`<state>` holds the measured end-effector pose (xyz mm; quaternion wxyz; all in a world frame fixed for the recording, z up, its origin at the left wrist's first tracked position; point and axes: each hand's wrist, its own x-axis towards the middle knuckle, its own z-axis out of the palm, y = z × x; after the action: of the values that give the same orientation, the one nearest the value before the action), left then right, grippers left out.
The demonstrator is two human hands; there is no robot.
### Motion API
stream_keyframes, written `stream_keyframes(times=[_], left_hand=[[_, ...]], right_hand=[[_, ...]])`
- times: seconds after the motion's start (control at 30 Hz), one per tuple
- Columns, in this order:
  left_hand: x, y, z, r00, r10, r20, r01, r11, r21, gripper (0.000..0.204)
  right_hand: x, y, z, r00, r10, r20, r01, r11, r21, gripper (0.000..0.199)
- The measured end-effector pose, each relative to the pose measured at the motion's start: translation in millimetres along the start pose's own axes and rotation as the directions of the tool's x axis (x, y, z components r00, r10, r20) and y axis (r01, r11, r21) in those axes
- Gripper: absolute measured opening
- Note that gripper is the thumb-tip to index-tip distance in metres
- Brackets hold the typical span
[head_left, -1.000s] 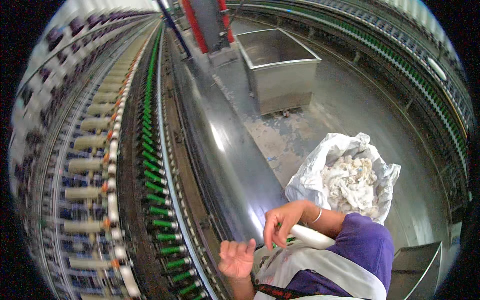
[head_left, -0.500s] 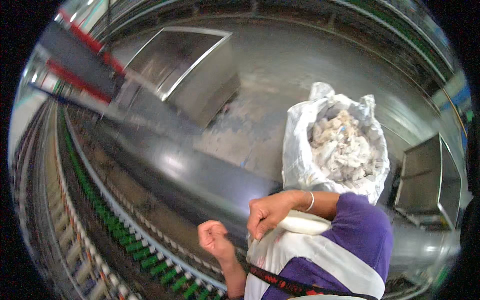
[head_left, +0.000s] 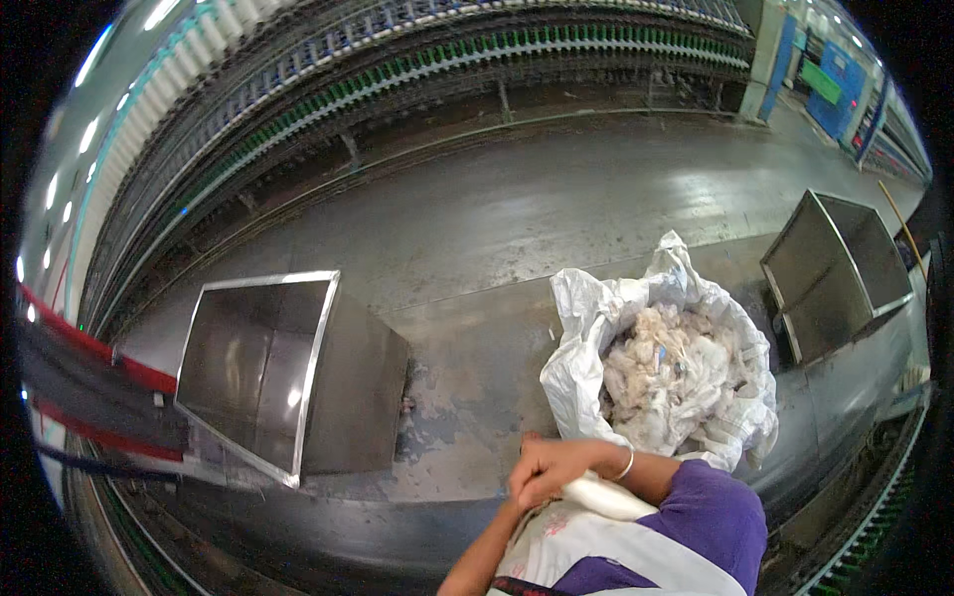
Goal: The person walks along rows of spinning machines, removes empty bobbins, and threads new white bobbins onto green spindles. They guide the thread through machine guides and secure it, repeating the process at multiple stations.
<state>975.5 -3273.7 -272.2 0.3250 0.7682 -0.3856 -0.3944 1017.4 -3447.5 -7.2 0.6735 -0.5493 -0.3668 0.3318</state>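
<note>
My right hand (head_left: 552, 465), with a pale bangle at its wrist, is closed in front of my body with its fingers bent down. Those fingers sit at the upper edge of the white apron (head_left: 581, 541), and what they grip is hidden. My left forearm rises from the lower edge to meet it. Most of my left hand (head_left: 531, 438) lies behind the right one, so its fingers cannot be made out. A smooth white bulge (head_left: 608, 499) shows under my right forearm. Just beyond my hands stands a white woven sack (head_left: 571, 382), open and filled with loose off-white fibre waste (head_left: 666, 372).
An open metal bin (head_left: 358, 387) stands on the floor to the left, beside a red-edged dark structure (head_left: 94, 387). Another metal bin (head_left: 820, 288) is at the right. Along the far side runs a long spinning machine (head_left: 447, 74) with rows of green and white bobbins.
My view has swung left to right, away from the near machine toward the floor and far machine. My left hand, a separate fist before, has come up against my right hand.
</note>
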Motion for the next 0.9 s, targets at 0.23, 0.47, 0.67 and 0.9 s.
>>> stream_keyframes(times=[0.23,0.47,0.67,0.9], left_hand=[[104.5,-22.9,-160.9,0.925,-0.048,0.377,-0.037,0.976,0.215,0.061],[225.2,-56.2,-322.2,0.953,-0.136,0.272,0.047,0.95,0.308,0.037],[351.8,-84.2,-518.3,0.988,0.128,0.085,-0.145,0.962,0.233,0.037],[461.4,-88.3,-706.8,0.945,0.327,-0.009,-0.327,0.945,0.008,0.025]], right_hand=[[22.5,-31.8,-204.4,0.606,-0.392,-0.692,-0.266,0.72,-0.641,0.014],[78.1,8.9,-356.2,0.454,-0.648,-0.611,-0.373,0.485,-0.791,0.008],[139.9,33.9,-487.8,0.398,-0.55,-0.734,-0.529,0.516,-0.674,0.006],[207.7,29.5,-617.6,0.386,-0.488,-0.783,-0.587,0.525,-0.617,0.026]])
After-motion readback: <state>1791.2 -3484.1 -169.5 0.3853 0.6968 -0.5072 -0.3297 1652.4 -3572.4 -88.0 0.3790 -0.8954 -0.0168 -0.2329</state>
